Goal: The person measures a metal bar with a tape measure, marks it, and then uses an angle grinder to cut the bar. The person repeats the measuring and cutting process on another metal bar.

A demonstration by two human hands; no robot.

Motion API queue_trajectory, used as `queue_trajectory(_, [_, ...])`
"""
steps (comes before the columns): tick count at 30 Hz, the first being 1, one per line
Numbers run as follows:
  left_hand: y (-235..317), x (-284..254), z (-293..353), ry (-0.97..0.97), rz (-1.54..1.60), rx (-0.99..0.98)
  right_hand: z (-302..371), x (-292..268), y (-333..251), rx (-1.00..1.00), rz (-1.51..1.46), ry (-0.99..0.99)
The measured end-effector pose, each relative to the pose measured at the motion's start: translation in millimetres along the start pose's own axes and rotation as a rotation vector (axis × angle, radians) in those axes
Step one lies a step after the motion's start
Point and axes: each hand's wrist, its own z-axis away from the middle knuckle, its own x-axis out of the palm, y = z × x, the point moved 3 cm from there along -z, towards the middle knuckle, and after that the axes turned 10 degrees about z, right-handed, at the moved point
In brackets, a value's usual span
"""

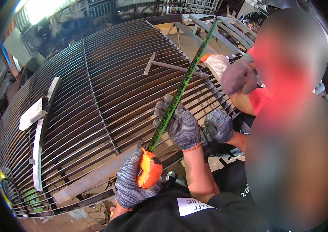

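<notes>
Metal grating [94, 92], tape measure [151, 171], workshop [67, 34] perhaps

A hammer [175, 67] lies on the grating [113, 77], beyond the tape case [149, 172], right of a bar [38, 154].

The premises present as a metal fabrication workshop. Evidence includes a grating of dark, parallel metal bars [93, 92], a long-handled metal hammer [171, 67] on it, an orange-cased tape measure with green blade [151, 170], and a grey metal-bar frame [227, 40].
</notes>
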Motion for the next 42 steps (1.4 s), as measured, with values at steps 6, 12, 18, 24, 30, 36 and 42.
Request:
queue_trajectory(6, [7.1,5.0,-4.0,0.046,-0.198,0.134,2.2,1.7,4.0,-0.055,-0.009,-0.091])
queue_trajectory(12, [12.8,7.2,-2.9,0.034,-0.217,0.042,1.0,-5.3,7.1,-0.03,-0.044,-0.058])
queue_trajectory(18, [13.7,8.1,-4.6,0.03,-0.194,0.011,2.1,-0.7,6.8,-0.051,-0.046,-0.07])
queue_trajectory(24, [13.5,9.8,-1.5,0.048,-0.263,0.014,1.3,-3.5,10.2,-0.077,-0.009,-0.068])
queue_trajectory(30, [12.4,11.3,0.8,0.035,-0.233,-0.012,2.5,1.1,11.6,-0.074,-0.017,-0.047])
queue_trajectory(36, [7.7,11.4,3.6,0.02,-0.238,0.012,2.3,1.8,12.5,-0.085,-0.003,-0.049])
queue_trajectory(42, [4.6,12.2,2.8,0.031,-0.258,0.009,3.8,1.0,14.5,-0.08,-0.01,-0.015])
